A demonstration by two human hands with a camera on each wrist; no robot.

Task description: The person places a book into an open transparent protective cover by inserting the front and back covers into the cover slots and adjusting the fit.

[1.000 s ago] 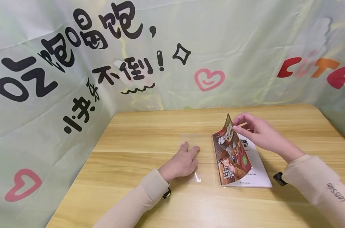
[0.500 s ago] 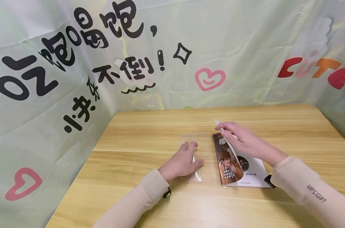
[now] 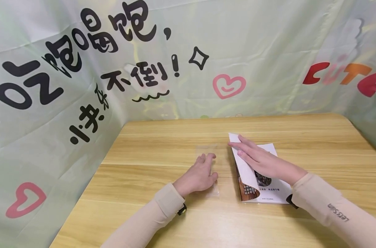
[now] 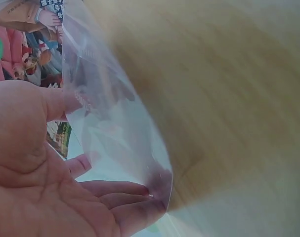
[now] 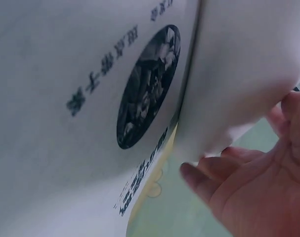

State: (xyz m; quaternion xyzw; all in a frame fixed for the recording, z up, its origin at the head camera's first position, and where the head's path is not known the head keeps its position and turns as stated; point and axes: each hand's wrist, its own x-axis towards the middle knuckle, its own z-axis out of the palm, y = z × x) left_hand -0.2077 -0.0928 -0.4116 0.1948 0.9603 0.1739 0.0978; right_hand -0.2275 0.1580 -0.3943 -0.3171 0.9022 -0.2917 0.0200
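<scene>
A paperback book [image 3: 282,177] lies on the wooden table, its white title page with a dark oval picture showing. Its front cover [image 3: 247,174] is folded back to the left, white inside upward; a strip of coloured print shows below. My right hand [image 3: 262,160] lies with extended fingers on that turned cover. In the right wrist view, the fingertips are close to the raised white sheet [image 5: 238,64]. My left hand [image 3: 197,177] touches a clear plastic film [image 4: 125,128] left of the book, fingers loosely spread. In the left wrist view, some of its fingers show through the film.
The wooden table [image 3: 138,193] stretches around the book on all sides. A pale printed cloth [image 3: 262,58] with letters and hearts hangs behind and to the left of it. Each wrist carries a dark band, such as the left one [image 3: 182,209].
My right hand has moved left, carrying the cover over so that its printed face is now mostly hidden and its white inside shows. The left hand has shifted its fingers only slightly.
</scene>
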